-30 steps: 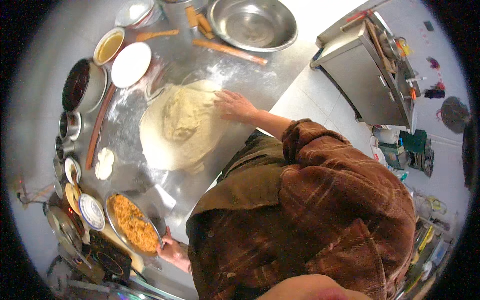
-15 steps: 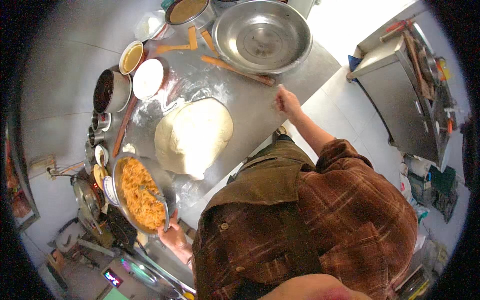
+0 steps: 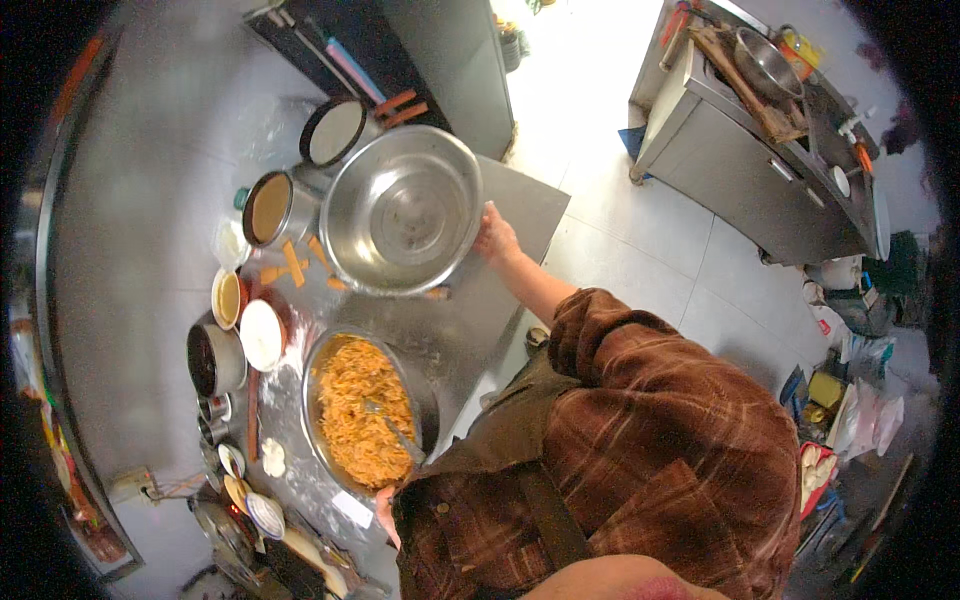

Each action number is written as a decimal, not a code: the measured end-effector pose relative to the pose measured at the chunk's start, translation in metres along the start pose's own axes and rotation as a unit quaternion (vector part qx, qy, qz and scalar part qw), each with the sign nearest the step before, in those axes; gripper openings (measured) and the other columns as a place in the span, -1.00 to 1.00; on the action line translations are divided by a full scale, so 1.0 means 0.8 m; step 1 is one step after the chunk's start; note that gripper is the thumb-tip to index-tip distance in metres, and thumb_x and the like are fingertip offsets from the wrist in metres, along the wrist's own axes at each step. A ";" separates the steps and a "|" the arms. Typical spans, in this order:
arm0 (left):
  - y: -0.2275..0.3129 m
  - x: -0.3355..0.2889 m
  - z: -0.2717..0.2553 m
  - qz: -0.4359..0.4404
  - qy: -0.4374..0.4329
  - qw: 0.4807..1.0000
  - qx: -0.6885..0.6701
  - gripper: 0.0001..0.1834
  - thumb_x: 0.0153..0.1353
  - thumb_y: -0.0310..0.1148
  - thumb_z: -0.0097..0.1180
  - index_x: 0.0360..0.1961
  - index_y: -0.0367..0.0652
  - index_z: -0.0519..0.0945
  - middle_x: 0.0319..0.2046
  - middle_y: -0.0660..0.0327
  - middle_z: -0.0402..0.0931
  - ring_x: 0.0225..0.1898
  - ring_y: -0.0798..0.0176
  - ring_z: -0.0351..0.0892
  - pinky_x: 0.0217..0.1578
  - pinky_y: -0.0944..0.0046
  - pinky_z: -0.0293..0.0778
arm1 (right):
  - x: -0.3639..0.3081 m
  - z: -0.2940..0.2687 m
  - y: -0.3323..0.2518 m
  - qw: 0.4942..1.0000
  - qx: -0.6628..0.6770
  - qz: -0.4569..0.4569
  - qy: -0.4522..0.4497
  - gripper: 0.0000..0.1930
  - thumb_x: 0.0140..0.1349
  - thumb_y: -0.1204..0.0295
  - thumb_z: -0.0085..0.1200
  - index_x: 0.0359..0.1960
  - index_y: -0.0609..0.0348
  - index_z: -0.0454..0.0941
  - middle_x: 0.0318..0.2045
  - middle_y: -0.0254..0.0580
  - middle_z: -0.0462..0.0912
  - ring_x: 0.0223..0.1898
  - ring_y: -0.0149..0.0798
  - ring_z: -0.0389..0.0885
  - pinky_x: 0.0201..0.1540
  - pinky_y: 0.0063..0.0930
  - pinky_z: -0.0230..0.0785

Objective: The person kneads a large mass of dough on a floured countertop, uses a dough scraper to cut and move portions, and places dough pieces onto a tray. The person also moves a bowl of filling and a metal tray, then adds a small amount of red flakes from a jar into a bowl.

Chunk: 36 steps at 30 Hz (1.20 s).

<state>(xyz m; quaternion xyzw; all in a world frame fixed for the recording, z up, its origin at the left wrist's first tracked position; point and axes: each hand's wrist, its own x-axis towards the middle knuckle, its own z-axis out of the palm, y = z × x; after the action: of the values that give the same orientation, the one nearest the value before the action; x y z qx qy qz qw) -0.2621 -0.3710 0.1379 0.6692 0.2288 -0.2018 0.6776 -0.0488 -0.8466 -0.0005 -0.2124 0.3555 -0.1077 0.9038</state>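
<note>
My left hand (image 3: pixel 387 515), partly hidden by my shirt, grips the near rim of a steel bowl (image 3: pixel 424 400). Shredded orange food (image 3: pixel 358 405) fills the bowl, and a metal spoon (image 3: pixel 395 430) rests in it. The large dough slab is out of sight, with the bowl where it was in view. Farther off, my right hand (image 3: pixel 494 236) has its fingers at the right rim of a wide steel basin (image 3: pixel 410 215), which holds nothing. Wooden pieces (image 3: pixel 294 263) and a stick (image 3: pixel 436 293) lie by the basin, the stick partly under it.
On the left, a rolling pin (image 3: pixel 253 415) lies near a pot of dark contents (image 3: pixel 216 359), a white bowl (image 3: pixel 262 334) and a yellowish tub (image 3: pixel 229 300). Two larger pots, one brown-filled (image 3: pixel 268 208), stand behind. A steel cabinet (image 3: pixel 730 150) is across the tiled floor (image 3: pixel 650 240).
My view has shifted. The food bowl has gone from beside the dough to over its place, carried by my left hand. My right hand has reached from free air to the basin's rim.
</note>
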 end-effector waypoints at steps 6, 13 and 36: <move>0.024 0.030 0.031 -0.010 -0.044 0.996 0.072 -0.77 0.00 -0.37 -0.02 -0.28 -0.20 0.42 -0.36 0.22 0.45 -0.29 0.24 0.43 -0.25 0.27 0.35 | 0.016 0.022 -0.004 0.921 -0.310 -0.216 0.094 -0.53 0.08 -0.01 -0.01 -0.67 0.20 0.37 -0.72 -0.23 0.40 -0.65 -0.37 0.38 -0.60 -0.36 0.24; 0.060 0.057 0.052 0.035 -0.056 0.990 0.122 -0.84 -0.02 -0.34 0.00 -0.42 -0.19 0.46 -0.44 0.27 0.45 -0.37 0.28 0.42 -0.28 0.29 0.32 | -0.023 0.020 -0.085 0.910 -0.295 -0.288 0.039 -0.62 0.10 0.10 0.03 -0.51 0.23 0.48 -0.62 -0.38 0.43 -0.59 -0.46 0.34 -0.57 -0.52 0.22; 0.123 0.231 0.294 -0.186 -0.270 0.937 -0.120 -0.93 -0.02 -0.59 -0.09 -0.44 -0.31 0.38 -0.43 0.13 0.43 -0.45 0.21 0.49 -0.47 0.31 0.57 | -0.540 -0.308 -0.205 0.758 -0.017 -0.524 0.389 -0.73 0.17 0.28 -0.01 -0.21 0.22 0.44 -0.32 -0.25 0.53 -0.31 -0.36 0.49 -0.24 -0.48 0.36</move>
<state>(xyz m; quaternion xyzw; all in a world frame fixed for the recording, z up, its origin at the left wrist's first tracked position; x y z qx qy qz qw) -0.0455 -0.5978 0.1108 0.4490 0.1806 -0.4685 0.7391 -0.5384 -0.9184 0.1715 -0.3204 0.5114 -0.6316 0.4867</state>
